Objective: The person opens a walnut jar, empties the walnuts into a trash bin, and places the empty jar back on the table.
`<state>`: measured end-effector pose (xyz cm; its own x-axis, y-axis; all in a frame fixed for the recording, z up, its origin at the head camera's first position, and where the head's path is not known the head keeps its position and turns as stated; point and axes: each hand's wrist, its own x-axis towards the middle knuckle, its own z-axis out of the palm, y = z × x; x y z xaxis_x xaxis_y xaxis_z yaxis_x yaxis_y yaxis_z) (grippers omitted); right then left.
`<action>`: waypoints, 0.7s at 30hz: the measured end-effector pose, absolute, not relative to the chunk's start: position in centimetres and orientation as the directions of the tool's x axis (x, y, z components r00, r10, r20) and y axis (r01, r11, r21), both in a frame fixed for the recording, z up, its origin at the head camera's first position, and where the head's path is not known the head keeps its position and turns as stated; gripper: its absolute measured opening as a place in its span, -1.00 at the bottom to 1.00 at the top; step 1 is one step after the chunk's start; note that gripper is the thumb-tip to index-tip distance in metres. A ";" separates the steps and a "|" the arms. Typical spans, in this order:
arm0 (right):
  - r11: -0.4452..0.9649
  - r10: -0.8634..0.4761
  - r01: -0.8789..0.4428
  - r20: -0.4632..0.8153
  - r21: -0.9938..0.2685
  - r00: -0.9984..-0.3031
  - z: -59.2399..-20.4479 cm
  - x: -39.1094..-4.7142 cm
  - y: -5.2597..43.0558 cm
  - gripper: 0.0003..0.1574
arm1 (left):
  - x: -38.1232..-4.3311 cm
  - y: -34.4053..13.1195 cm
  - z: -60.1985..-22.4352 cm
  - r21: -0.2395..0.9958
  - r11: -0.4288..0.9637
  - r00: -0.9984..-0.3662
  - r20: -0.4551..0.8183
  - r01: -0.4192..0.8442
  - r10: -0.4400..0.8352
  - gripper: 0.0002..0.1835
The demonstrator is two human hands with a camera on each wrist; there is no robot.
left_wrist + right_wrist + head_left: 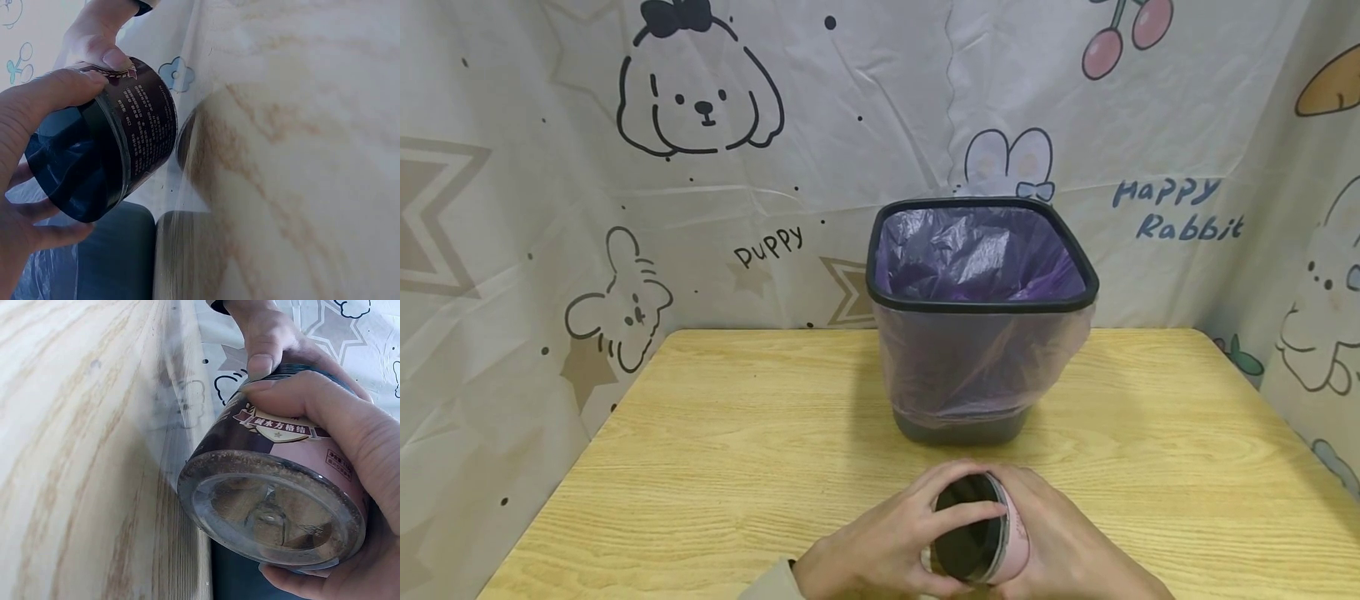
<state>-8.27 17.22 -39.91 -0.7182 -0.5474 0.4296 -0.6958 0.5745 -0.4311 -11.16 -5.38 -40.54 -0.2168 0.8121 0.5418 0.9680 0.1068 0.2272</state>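
Note:
Both hands are around a clear plastic jar (1017, 546) with a dark and pink label, tilted on its side near the front of the table. My left hand (880, 533) grips its black lid (78, 165), with thumb and fingers spread around the rim. My right hand (1063, 533) holds the body from the other side, thumb across the label (275, 428). Through the clear bottom (269, 519) brown pieces show inside, with crumbs along the edge. The lid is on the jar in the left wrist view.
Behind the hands, on the wood-grain table (737, 442), stands a dark trash bin (962, 429) lined with a purple plastic bag (981, 250). A cloth (850, 100) printed with cartoon animals hangs along the back and sides.

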 end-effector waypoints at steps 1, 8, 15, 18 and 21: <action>0.571 -0.550 -0.697 0.427 -0.434 -0.718 -39.9 -8.3 17.2 0.24 | -11.2 -5.4 -40.5 0.231 0.108 -0.220 0.541 0.967 0.811 -0.10; 0.548 -0.565 -0.729 0.460 -0.410 -0.685 -40.0 -8.5 17.3 0.25 | -11.1 -5.3 -40.7 0.258 0.128 -0.254 0.548 0.958 0.797 -0.02; 0.555 -0.562 -0.723 0.456 -0.411 -0.690 -40.0 -8.4 17.3 0.26 | -11.1 -5.3 -40.6 0.253 0.140 -0.263 0.558 0.957 0.787 0.03; 0.566 -0.554 -0.712 0.447 -0.416 -0.702 -39.9 -8.3 17.3 0.26 | -11.1 -5.3 -40.6 0.241 0.127 -0.245 0.559 0.962 0.792 0.00; 0.567 -0.555 -0.708 0.440 -0.421 -0.706 -39.8 -8.3 17.3 0.26 | -11.2 -5.3 -40.5 0.234 0.120 -0.235 0.563 0.965 0.793 -0.03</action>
